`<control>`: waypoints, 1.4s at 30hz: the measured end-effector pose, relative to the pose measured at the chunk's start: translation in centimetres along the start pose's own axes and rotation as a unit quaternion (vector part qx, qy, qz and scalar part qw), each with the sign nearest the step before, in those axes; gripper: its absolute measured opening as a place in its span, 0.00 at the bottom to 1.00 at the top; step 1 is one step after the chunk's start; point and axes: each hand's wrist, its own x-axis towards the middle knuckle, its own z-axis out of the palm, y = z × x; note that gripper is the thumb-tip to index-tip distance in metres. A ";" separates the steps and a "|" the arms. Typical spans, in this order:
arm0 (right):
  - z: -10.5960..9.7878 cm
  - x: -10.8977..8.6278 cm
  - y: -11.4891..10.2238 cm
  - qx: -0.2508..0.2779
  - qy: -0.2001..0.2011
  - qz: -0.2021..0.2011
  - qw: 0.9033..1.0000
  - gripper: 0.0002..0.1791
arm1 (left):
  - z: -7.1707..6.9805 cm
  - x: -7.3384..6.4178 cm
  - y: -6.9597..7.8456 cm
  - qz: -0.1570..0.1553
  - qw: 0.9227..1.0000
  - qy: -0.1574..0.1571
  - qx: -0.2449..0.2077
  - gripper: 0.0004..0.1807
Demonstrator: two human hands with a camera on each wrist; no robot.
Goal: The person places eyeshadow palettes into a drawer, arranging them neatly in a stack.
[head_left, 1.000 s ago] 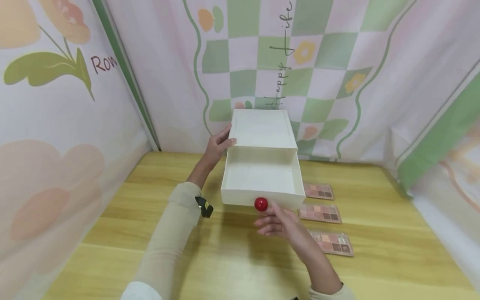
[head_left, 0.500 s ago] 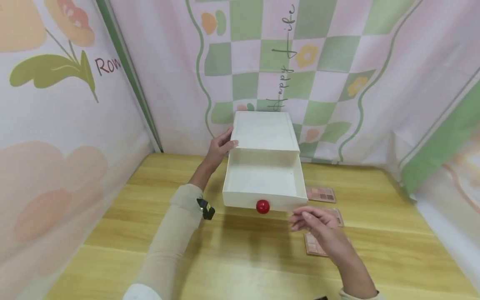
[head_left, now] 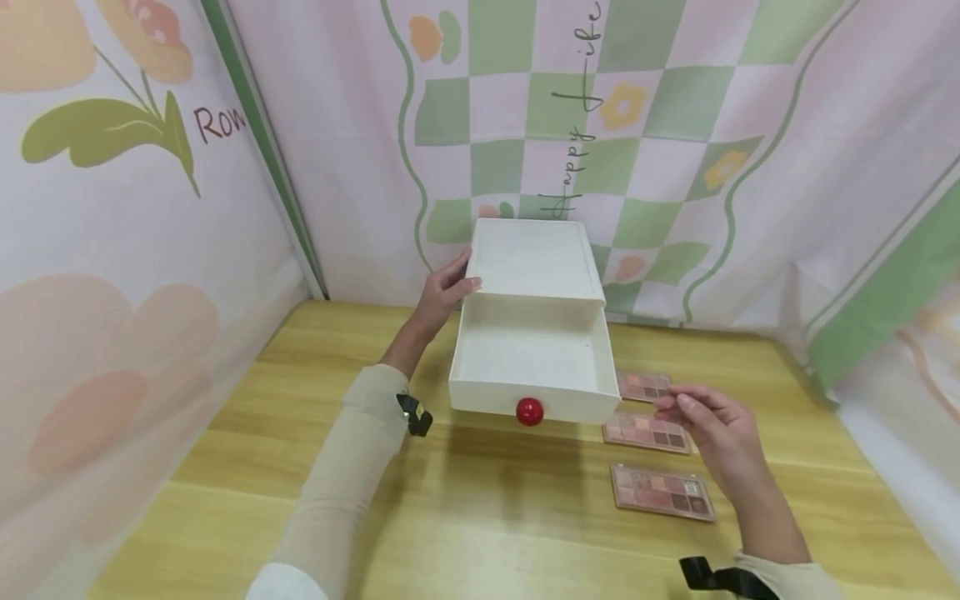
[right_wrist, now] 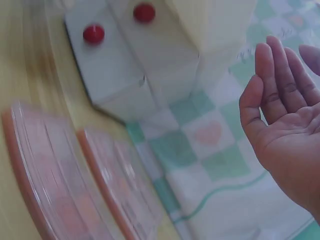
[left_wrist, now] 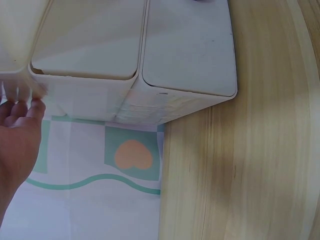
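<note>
A white drawer box [head_left: 536,260] stands at the back of the table with its top drawer [head_left: 528,346] pulled out, bare inside. On the drawer's front sits a round red knob [head_left: 529,412]. My left hand [head_left: 441,300] rests against the box's left side, thumb at the top edge; the left wrist view shows its fingertips at the side wall. To the right of the drawer, my right hand [head_left: 726,442] hovers with loosely bent fingers, holding nothing. Near it lie three eyeshadow palettes: a far one [head_left: 643,386], a middle one [head_left: 647,432] and a near one [head_left: 662,492].
Lower drawers with red knobs [right_wrist: 93,34] show beneath the top one in the right wrist view. A patterned curtain [head_left: 495,108] hangs close behind the box, and more cloth flanks both sides. The wooden table [head_left: 465,533] extends toward me.
My right hand has left the red knob and moved right, past the drawer, to above the palettes. The left hand stays at the box, and the drawer remains pulled out.
</note>
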 end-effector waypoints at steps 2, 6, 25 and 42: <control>-1.3 0.1 0.2 0.010 0.010 -0.006 1.000 0.24 | 0.0 0.0 0.0 0.000 1.000 -0.002 0.000 0.38; -3.7 0.2 0.6 -0.005 0.033 0.015 0.999 0.23 | -0.1 0.1 -0.1 -0.002 1.000 0.001 0.004 0.37; -11.3 1.8 2.1 -0.232 0.109 0.192 0.947 0.18 | 0.0 -0.2 -0.4 -0.004 1.000 -0.003 -0.002 0.38; -12.9 3.3 4.0 -0.473 0.037 0.336 0.814 0.39 | -0.1 0.2 -0.2 0.008 1.000 -0.007 -0.006 0.38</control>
